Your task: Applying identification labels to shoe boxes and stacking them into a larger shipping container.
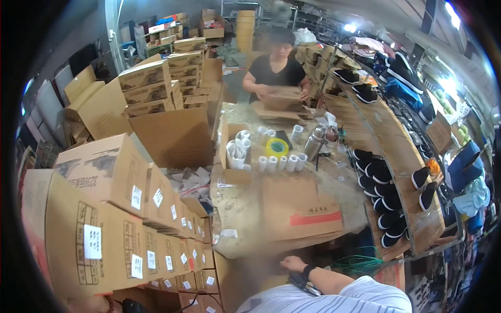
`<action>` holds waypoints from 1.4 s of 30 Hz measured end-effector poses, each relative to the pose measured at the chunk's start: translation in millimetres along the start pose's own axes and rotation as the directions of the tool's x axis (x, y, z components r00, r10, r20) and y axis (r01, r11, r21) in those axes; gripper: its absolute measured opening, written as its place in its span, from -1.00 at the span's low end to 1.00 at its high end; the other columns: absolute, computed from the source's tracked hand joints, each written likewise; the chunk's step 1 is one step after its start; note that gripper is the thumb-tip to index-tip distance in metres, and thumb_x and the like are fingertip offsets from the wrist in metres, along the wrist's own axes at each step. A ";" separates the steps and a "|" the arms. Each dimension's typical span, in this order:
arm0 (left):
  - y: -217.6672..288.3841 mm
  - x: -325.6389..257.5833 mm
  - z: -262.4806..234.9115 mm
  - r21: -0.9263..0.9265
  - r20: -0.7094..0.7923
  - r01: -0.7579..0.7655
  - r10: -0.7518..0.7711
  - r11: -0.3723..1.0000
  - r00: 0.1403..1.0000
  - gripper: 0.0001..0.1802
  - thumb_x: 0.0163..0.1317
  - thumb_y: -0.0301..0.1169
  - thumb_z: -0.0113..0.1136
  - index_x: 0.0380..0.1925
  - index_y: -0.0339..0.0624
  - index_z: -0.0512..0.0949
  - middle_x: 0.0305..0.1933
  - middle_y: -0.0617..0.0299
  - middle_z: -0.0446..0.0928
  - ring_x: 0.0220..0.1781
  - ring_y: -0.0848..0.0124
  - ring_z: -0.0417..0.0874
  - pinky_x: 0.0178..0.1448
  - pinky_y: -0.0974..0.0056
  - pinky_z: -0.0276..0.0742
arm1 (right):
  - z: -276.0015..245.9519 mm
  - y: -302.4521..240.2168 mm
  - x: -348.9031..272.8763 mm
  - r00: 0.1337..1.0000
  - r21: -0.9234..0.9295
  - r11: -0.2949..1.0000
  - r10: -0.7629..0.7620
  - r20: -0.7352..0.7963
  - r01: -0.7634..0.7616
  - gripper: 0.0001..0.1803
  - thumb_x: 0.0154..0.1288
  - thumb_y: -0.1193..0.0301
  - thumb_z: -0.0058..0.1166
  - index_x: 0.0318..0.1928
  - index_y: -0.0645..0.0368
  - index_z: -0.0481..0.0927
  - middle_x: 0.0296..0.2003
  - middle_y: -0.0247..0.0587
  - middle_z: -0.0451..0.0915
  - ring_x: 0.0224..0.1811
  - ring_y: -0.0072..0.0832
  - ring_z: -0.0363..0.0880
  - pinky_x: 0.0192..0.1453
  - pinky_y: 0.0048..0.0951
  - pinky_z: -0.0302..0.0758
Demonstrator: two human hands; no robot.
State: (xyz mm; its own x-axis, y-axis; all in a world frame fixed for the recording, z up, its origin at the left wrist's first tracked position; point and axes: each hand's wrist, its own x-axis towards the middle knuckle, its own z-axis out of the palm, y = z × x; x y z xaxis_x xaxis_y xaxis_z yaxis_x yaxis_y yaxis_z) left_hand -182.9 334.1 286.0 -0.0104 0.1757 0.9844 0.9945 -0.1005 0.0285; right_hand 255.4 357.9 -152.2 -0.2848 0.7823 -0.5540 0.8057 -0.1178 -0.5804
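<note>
My right hand [294,263] is near the front edge of the table, its fingers curled in and nothing visible in them. A black strap with a small device is around that wrist. Just beyond it on the table lies a flat folded brown carton [279,208] with a red stripe, apart from the hand. My left hand [90,304] shows only as a sliver at the lower left edge, below a large stacked carton [62,240]. A beaded bracelet is at its wrist. Its fingers are hidden, so I cannot tell whether it grips the carton.
Labelled cartons [151,245] are stacked along the left. On the table [237,203] stand white rolls [292,163], yellow tape [277,148], a steel flask [314,142] and an open box [229,172]. Black shoes [383,198] line the right shelf. Across the table a person [276,68] handles a carton.
</note>
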 end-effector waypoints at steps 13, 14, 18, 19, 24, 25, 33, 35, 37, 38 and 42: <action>-14.5 -7.1 -6.2 -0.204 -0.080 0.178 -0.198 0.963 0.977 -0.10 0.18 0.28 -0.66 0.08 -0.37 0.21 0.13 -0.11 0.25 0.22 0.05 0.23 0.30 -0.06 0.07 | 67.1 79.6 -10.3 0.985 0.048 0.987 0.148 0.090 -0.152 -0.49 0.05 -0.01 -0.04 -0.31 0.22 0.61 -0.28 0.03 0.57 -0.15 -0.12 0.53 -0.04 -0.28 0.42; -15.0 -7.1 -6.1 -0.206 -0.083 0.179 -0.199 0.962 0.976 -0.10 0.18 0.28 -0.66 0.08 -0.37 0.21 0.13 -0.11 0.25 0.22 0.05 0.23 0.30 -0.06 0.07 | 72.7 73.7 -10.8 0.994 0.053 0.996 0.063 0.093 -0.069 -0.49 0.07 -0.01 -0.03 -0.29 0.22 0.60 -0.26 0.02 0.57 -0.13 -0.14 0.52 -0.03 -0.28 0.42; -20.2 -4.7 -14.6 -0.110 -0.048 0.148 -0.154 0.983 0.987 -0.08 0.15 0.31 -0.61 0.09 -0.35 0.19 0.12 -0.10 0.26 0.21 0.02 0.24 0.29 -0.09 0.06 | 61.5 57.7 -18.5 0.969 0.091 0.966 0.247 -0.024 -0.244 -0.53 0.08 0.02 -0.04 -0.24 0.15 0.59 -0.23 0.00 0.56 -0.11 -0.14 0.51 -0.02 -0.29 0.42; -19.9 -4.9 -11.6 -0.124 -0.050 0.152 -0.159 0.981 0.986 -0.08 0.15 0.32 -0.59 0.09 -0.35 0.19 0.12 -0.10 0.26 0.20 0.02 0.25 0.29 -0.10 0.05 | 60.6 60.8 -20.4 0.962 0.067 0.962 0.269 -0.050 -0.265 -0.56 0.08 0.04 -0.04 -0.23 0.12 0.60 -0.22 -0.02 0.57 -0.12 -0.14 0.52 -0.01 -0.29 0.42; -18.1 -5.7 -7.9 -0.182 -0.028 0.169 -0.177 0.969 0.984 -0.08 0.16 0.31 -0.54 0.12 -0.38 0.16 0.21 -0.03 0.19 0.27 0.10 0.18 0.31 0.02 0.04 | 69.8 77.2 -22.6 0.967 0.040 0.966 0.255 -0.011 -0.255 -0.60 0.08 0.08 0.02 -0.26 0.13 0.61 -0.29 -0.05 0.59 -0.18 -0.20 0.55 -0.06 -0.33 0.44; -16.7 -4.2 -7.0 -0.171 -0.031 0.171 -0.178 0.970 0.983 -0.08 0.16 0.31 -0.55 0.12 -0.37 0.17 0.20 -0.03 0.20 0.26 0.10 0.19 0.31 0.02 0.04 | 70.6 77.8 -21.5 0.968 0.055 0.967 0.248 -0.023 -0.247 -0.64 0.08 0.11 0.06 -0.29 0.13 0.62 -0.34 -0.08 0.61 -0.24 -0.25 0.57 -0.11 -0.36 0.46; -25.7 -6.3 -8.3 -0.160 -0.037 0.133 -0.140 0.978 0.989 -0.09 0.16 0.31 -0.56 0.11 -0.35 0.17 0.19 -0.02 0.21 0.25 0.10 0.20 0.31 0.03 0.03 | 75.7 83.0 -16.3 0.967 0.044 0.966 0.255 0.015 -0.255 -0.61 0.12 0.08 0.04 -0.30 0.17 0.62 -0.37 -0.07 0.60 -0.27 -0.27 0.55 -0.12 -0.40 0.43; -25.8 -6.8 -8.6 -0.173 -0.037 0.129 -0.137 0.976 0.990 -0.10 0.17 0.30 -0.56 0.11 -0.33 0.18 0.18 -0.01 0.22 0.23 0.10 0.21 0.31 0.03 0.03 | 79.2 83.2 -18.5 0.967 0.031 0.967 0.251 0.048 -0.253 -0.58 0.14 0.07 0.01 -0.31 0.20 0.61 -0.36 -0.05 0.60 -0.26 -0.27 0.55 -0.11 -0.41 0.42; -24.7 -5.6 -9.9 -0.166 -0.039 0.128 -0.136 0.978 0.990 -0.11 0.17 0.30 -0.55 0.10 -0.33 0.18 0.17 -0.01 0.22 0.23 0.11 0.21 0.31 0.03 0.02 | 76.6 82.6 -17.4 0.963 0.055 0.962 0.264 0.055 -0.267 -0.57 0.14 0.06 0.01 -0.31 0.21 0.61 -0.36 -0.04 0.59 -0.26 -0.26 0.55 -0.11 -0.41 0.42; -24.7 -5.4 -11.2 -0.167 -0.041 0.125 -0.133 0.978 0.990 -0.11 0.17 0.30 -0.55 0.10 -0.32 0.19 0.17 -0.01 0.23 0.22 0.11 0.21 0.31 0.03 0.02 | 75.8 80.8 -17.0 0.958 0.083 0.955 0.279 0.057 -0.283 -0.56 0.14 0.05 0.00 -0.31 0.22 0.61 -0.36 -0.03 0.59 -0.25 -0.25 0.55 -0.11 -0.41 0.41; -22.0 -5.5 -10.3 -0.196 -0.021 0.120 -0.126 0.973 0.992 -0.14 0.17 0.30 -0.52 0.09 -0.30 0.19 0.17 0.00 0.21 0.23 0.13 0.20 0.31 0.02 0.01 | 75.0 83.4 -14.2 0.968 0.014 0.971 0.238 0.078 -0.240 -0.48 0.08 -0.03 -0.03 -0.25 0.20 0.60 -0.25 0.03 0.57 -0.11 -0.14 0.51 -0.02 -0.34 0.39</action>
State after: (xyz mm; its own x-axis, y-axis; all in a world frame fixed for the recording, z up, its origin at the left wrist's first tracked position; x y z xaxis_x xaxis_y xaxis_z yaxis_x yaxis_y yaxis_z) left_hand -205.7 325.2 281.8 -0.1382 0.1663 0.9763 0.9462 -0.2691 0.1798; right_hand 287.7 291.1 -237.5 -0.1242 0.6815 -0.7212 0.8432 -0.3107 -0.4387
